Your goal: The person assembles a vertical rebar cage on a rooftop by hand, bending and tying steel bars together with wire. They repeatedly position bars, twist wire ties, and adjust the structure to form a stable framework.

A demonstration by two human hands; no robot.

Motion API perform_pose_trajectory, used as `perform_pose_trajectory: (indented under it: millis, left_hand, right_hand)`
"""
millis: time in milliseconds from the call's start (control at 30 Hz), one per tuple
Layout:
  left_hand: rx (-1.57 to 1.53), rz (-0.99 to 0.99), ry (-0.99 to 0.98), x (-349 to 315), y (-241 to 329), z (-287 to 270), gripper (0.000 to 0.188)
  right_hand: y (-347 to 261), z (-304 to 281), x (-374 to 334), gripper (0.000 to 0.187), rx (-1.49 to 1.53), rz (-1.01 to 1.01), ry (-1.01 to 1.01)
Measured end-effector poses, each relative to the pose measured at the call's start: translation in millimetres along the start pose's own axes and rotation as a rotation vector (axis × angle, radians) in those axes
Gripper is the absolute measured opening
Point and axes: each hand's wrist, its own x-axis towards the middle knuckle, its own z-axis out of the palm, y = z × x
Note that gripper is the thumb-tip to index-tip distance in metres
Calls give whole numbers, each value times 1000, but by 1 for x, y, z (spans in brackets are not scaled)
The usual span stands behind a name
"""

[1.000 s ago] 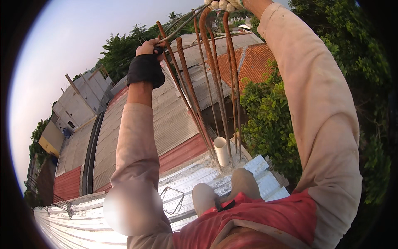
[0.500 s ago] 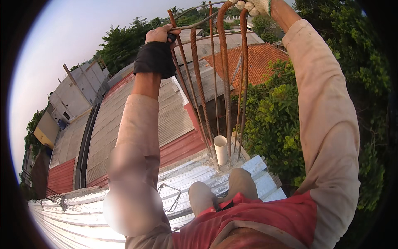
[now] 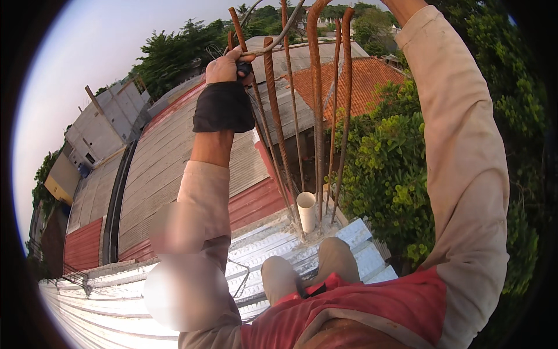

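Several rusty ribbed rebars (image 3: 317, 81) rise upright in front of me, and one is bent over at its top. My left hand (image 3: 222, 68), with a black wrap at the wrist, is closed on a thin bent steel bar (image 3: 297, 16) beside the leftmost rebars. A small dark item (image 3: 244, 68) shows at its fingers; its kind is unclear. The thin bar curves up past the rebars and out of the top edge. My right arm (image 3: 459, 116) reaches up, its hand cut off by the top edge. A cream plastic pipe (image 3: 306, 212) stands among the rebar bases.
Shiny corrugated metal sheeting (image 3: 116, 302) lies under and left of me, with a bent wire frame (image 3: 241, 276) on it. A lower grey roof (image 3: 168, 180) stretches beyond the edge. Leafy branches (image 3: 383, 157) crowd the right; an orange tiled roof (image 3: 369, 75) lies behind.
My gloved right hand, earlier at the tops of the right rebars, has moved up out of view. The thin bar's right side has risen. My left hand is slightly lower, still gripping it.
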Motion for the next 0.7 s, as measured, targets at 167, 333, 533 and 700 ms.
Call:
perform_pose_trajectory:
  millis: [167, 333, 533, 700]
  left_hand:
    - [-93, 16, -63, 9, 7, 15, 19]
    - [46, 34, -29, 17, 2, 19, 20]
    - [280, 237, -59, 35, -13, 15, 23]
    - [275, 194, -56, 8, 3, 32, 19]
  right_hand:
    - [4, -3, 3, 22, -29, 8, 3]
    - [21, 0, 4, 21, -30, 27, -9]
    - [26, -5, 0, 21, -68, 31, 4]
    - [26, -3, -1, 20, -81, 25, 4]
